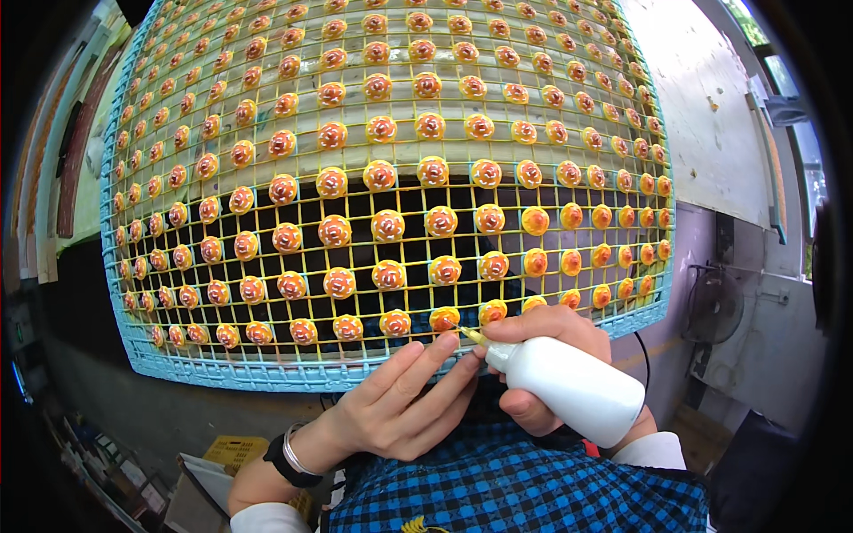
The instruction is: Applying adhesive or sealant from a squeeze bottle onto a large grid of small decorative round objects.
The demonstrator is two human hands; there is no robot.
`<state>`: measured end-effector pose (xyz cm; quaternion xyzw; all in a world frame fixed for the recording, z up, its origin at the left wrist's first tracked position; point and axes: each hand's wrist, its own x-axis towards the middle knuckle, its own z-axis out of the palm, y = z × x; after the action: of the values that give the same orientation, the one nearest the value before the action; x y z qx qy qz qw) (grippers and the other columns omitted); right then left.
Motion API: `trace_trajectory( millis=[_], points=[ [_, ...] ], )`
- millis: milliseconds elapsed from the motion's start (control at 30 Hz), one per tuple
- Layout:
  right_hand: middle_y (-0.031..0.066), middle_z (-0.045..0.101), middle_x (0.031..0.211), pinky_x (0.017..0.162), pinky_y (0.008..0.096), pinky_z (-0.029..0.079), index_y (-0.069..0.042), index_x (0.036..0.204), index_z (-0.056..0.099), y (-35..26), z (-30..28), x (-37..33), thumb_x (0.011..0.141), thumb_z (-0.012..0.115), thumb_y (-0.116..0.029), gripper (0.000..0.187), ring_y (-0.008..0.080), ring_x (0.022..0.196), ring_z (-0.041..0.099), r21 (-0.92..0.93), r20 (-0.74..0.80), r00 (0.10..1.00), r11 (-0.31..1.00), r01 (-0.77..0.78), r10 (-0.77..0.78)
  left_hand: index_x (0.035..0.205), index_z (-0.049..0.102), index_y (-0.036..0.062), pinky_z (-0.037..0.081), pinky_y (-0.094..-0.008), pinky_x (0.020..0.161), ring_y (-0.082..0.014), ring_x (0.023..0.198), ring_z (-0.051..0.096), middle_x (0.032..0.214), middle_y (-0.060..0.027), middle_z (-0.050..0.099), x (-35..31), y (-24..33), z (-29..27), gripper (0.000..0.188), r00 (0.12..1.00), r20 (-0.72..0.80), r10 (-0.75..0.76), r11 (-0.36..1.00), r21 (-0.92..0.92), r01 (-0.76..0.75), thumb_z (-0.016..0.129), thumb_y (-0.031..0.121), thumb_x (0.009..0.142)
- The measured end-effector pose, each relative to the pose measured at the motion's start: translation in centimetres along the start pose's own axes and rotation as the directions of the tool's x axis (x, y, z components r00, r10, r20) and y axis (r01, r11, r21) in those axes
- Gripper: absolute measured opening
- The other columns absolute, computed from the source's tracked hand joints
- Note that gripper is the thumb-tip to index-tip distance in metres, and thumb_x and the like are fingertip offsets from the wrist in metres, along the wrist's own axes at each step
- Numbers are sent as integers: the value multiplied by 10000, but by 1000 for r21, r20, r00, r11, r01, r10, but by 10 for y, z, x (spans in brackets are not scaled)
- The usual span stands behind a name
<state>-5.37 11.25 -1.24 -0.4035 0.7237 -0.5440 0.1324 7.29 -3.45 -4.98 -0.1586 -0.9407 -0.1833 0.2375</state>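
Observation:
A large blue-rimmed wire rack with a yellowish grid fills the upper view. It bears rows of small round orange-and-yellow pieces, most marked with white strokes; several at the right front are plain. My right hand grips a white squeeze bottle, tilted so its yellowish nozzle points up and left. The nozzle tip is at a front-row piece. Beneath the rack's front edge, my left hand is held with fingers stretched out, their tips close by the nozzle. It holds nothing that I can see.
A yellow crate and a pale board stand low at the left. A fan is by the wall at the right, below a large pale board. Stacked boards lean at the far left.

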Motion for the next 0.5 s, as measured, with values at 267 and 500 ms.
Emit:
trace_trajectory(
  millis=[267,500],
  points=[
    [131,662,874,545,274,526,35,918,629,-2,3,2,770,737,-306,387,234,666,665,-46,5,1000,998,-31,31,849,691,162,421,-344,974,-238,1114,591,1144,-34,639,-1,0,2,146,999,-31,-19,1000,-18,18,547,182,851],
    [129,663,869,539,273,520,30,923,636,-2,3,1,769,735,-327,400,230,667,664,-51,-5,998,996,-67,66,849,691,160,423,-349,970,-249,1116,590,1151,-35,636,-1,0,3,144,999,-32,-13,1000,-14,13,549,185,847]
  ],
)
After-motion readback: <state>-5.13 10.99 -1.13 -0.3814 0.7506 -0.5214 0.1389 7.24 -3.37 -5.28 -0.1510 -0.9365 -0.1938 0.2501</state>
